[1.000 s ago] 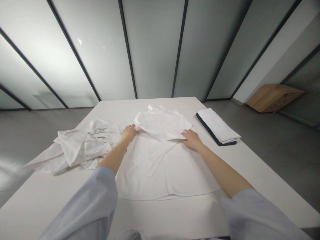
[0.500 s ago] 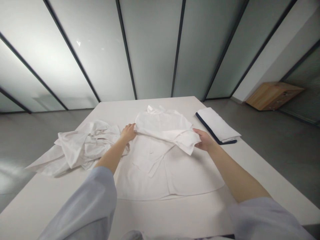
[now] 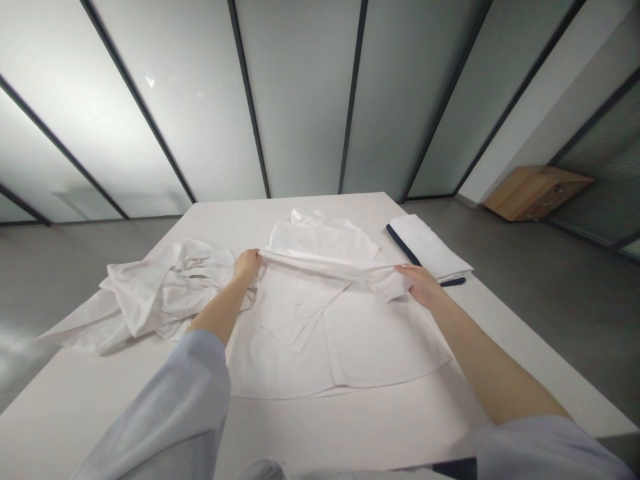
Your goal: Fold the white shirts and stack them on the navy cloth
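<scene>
Garment (image 3: 363, 333), gripped by left hand (image 3: 247, 264) and right hand (image 3: 421, 285) along a taut fold (image 3: 325, 264); even tension between them should limit creasing.

Both arms (image 3: 215, 312) reach out over the white garment (image 3: 360, 340), hands well apart.
I see the left hand (image 3: 247, 264) gripping at its left side, back turned up; the right hand (image 3: 420, 285) pinches at its right, bare forearms (image 3: 490, 360) slanting inward.
</scene>
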Demonstrator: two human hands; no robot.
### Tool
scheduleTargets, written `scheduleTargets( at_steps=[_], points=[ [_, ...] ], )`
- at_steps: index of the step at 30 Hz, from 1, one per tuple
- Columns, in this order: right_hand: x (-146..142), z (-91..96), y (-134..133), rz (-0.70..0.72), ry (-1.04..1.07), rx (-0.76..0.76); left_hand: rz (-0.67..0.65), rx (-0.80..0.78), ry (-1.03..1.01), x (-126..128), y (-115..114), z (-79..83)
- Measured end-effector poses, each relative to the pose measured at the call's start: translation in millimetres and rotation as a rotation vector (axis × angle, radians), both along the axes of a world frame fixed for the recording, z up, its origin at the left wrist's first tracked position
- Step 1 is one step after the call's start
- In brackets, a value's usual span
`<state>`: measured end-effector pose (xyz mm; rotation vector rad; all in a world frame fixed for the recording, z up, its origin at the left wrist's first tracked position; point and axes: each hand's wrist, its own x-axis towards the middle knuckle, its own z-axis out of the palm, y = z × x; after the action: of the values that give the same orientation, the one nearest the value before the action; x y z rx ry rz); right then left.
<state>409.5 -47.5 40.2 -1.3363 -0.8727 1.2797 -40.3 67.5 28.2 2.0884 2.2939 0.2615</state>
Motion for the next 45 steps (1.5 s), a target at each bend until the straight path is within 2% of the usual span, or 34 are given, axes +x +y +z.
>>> scheduleTargets(
  at_steps=[3,6,8,12,15,18,20,22,24,28,31,35,38,41,45],
  points=[
    [-5,4.0,0,0.066,0.057,-0.099,0.007,0.033,0.062,-1,-3,-0.1],
    [-5,7.3,-6,0.210,0.036,-0.148,-0.073,0.043,0.163,-3,-7,-4.8],
    [0,7.5,-14,0.281,-0.062,-0.148,-0.124,0.045,0.205,-4,-8,-8.6],
    [17,5.1,-31,0.489,-0.331,-0.249,-0.256,0.068,0.223,-6,-4,-15.8],
    [27,4.2,-39,0.602,-0.475,-0.278,-0.362,0.030,0.229,-6,0,-21.2],
    [35,3.6,-38,0.623,-0.644,-0.260,-0.376,-0.012,0.198,-7,4,-23.6],
    [39,2.5,-29,0.658,-0.752,-0.232,-0.355,-0.036,0.109,-9,8,-21.4],
    [41,0.8,-15,0.663,-0.835,-0.163,-0.312,-0.079,-0.038,-10,13,-16.6],
    [39,-2.0,2,0.594,-0.918,-0.047,-0.254,-0.109,-0.154,-9,19,-11.4],
    [15,-15.6,34,0.426,-1.068,0.125,-0.125,-0.075,-0.172,2,26,-9.2],
    [-15,-36.1,44,0.444,-1.190,0.218,-0.042,-0.051,-0.119,15,22,-15.5],
    [-37,-64.5,36,0.465,-1.456,0.310,-0.003,-0.057,-0.011,25,12,-20.1],
    [-38,-71.9,19,0.483,-1.524,0.316,0.024,-0.102,0.000,22,11,-16.4],
    [-37,-65.4,3,0.507,-1.516,0.302,0.037,-0.163,0.020,19,14,-11.1],
    [-45,-44.2,-5,0.543,-1.448,0.319,0.022,-0.240,0.061,20,10,-5.1]
  ],
)
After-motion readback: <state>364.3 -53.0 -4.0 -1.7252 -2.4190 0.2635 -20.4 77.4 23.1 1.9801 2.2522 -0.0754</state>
